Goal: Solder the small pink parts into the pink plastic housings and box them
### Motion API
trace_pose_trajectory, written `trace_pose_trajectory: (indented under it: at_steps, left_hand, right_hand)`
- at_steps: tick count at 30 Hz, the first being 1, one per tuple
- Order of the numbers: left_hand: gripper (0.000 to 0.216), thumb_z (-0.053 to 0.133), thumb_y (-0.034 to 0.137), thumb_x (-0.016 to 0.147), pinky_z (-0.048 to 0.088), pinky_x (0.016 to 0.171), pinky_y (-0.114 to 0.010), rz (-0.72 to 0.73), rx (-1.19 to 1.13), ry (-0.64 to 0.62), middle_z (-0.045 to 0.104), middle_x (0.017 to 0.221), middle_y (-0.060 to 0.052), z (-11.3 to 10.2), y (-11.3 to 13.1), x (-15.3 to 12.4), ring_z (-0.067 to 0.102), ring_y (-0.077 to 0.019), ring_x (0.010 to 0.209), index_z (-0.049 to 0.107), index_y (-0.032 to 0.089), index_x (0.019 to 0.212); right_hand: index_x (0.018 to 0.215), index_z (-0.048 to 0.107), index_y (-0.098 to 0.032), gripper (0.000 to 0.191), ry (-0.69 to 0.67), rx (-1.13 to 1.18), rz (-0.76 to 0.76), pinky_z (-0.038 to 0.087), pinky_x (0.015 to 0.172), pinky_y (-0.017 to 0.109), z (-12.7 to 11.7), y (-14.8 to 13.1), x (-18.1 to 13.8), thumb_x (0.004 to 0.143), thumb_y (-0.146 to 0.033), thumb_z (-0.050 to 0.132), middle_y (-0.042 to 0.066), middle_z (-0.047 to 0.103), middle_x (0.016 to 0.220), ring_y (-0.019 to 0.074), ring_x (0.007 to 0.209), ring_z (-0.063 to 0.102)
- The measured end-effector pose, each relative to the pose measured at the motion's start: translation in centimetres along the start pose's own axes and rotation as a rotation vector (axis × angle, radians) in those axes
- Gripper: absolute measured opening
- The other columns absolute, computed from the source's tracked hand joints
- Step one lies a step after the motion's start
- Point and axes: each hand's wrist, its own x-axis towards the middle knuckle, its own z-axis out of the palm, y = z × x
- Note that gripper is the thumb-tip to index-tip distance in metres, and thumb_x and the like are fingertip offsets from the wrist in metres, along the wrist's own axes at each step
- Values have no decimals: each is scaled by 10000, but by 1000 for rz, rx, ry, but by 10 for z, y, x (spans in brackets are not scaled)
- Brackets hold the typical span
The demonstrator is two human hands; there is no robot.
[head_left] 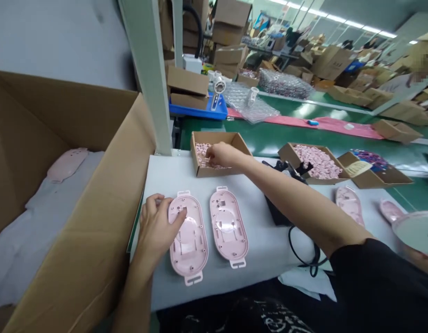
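Observation:
Two pink plastic shells lie side by side with their hollow insides facing up: a left shell [189, 236] and a right shell [229, 225]. My left hand [157, 226] grips the upper left edge of the left shell, its thumb laid over the inside. Reaching forward, my right hand [221, 155] is inside a small cardboard box [219, 172] of small pink parts [202, 149]. Its fingers are bent together down among the parts, and what they pinch is hidden.
A large carton [96, 222] with another pink shell [66, 165] stands at left. Beyond my right forearm are a black device [279, 212] with a cable, a box of pink pieces [318, 162] and a box of wires [371, 159]. A post [151, 74] rises behind the worktop.

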Motion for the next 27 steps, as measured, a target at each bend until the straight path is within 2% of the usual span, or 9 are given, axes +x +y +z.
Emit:
trace_pose_trajectory:
  at_steps: [3,5,7,9,12,15,18,22,27]
  left_hand:
    - [448,615,460,893,500,1045,-392,-11,-225,-78,580,1332,-96,-3,2,-14,597,-257,1234,551,218,1265]
    - [515,680,418,852,548,929,-375,-55,-391,-164,656,1232,-57,-4,5,-21,664,-239,1105,499,249,1304]
    - [559,713,381,822,559,828,-375,-93,-472,-207,704,1125,-32,-3,7,-25,701,-235,974,476,266,1315]
    - [544,708,365,824,552,775,-380,-94,-490,-201,727,1066,-15,0,7,-28,714,-236,909,471,277,1305]
    - [503,696,328,824,542,762,-386,-22,-459,-195,740,1089,-7,6,6,-31,721,-253,935,489,293,1281]
    - [467,673,280,835,532,743,-371,45,-415,-176,743,1058,-1,8,5,-33,722,-241,906,507,291,1271]
    - [429,639,283,884,529,728,-348,76,-424,-164,741,1021,2,9,5,-34,719,-212,857,507,284,1291]
    - [365,599,289,936,526,740,-330,105,-424,-138,739,1083,-8,10,5,-33,719,-198,907,516,271,1292]
    - [305,635,274,929,513,735,-298,73,-468,-124,733,1006,48,11,6,-33,709,-158,863,549,307,1220]
  right_hand:
    - [1066,744,-182,193,145,150,-51,517,903,304,-3,-13,-34,973,-272,601,67,768,1056,230,1028,708]
    - [1101,729,-205,209,271,431,-139,545,811,276,3,-32,-69,985,-328,607,30,771,1012,174,909,720]
    - [998,750,-217,121,318,734,-250,559,740,255,20,-56,-106,940,-304,690,-3,770,904,135,800,717]
    - [935,751,-218,50,350,808,-307,559,741,234,44,-78,-135,919,-211,704,-21,772,897,108,804,717]
    - [949,737,-212,102,436,761,-299,562,767,238,81,-99,-153,905,-133,690,-26,782,908,102,808,724]
    - [967,729,-198,98,466,651,-291,549,735,271,100,-105,-149,911,-134,680,-7,773,896,119,772,709]
    - [973,714,-167,79,489,573,-324,537,729,292,103,-103,-145,943,-147,644,28,743,882,139,782,669]
    - [967,681,-169,54,480,438,-334,504,743,325,102,-99,-147,966,-160,628,26,730,891,162,781,579]
    - [1001,656,-173,34,520,331,-381,470,743,347,99,-95,-152,968,-167,650,36,706,928,170,787,545]
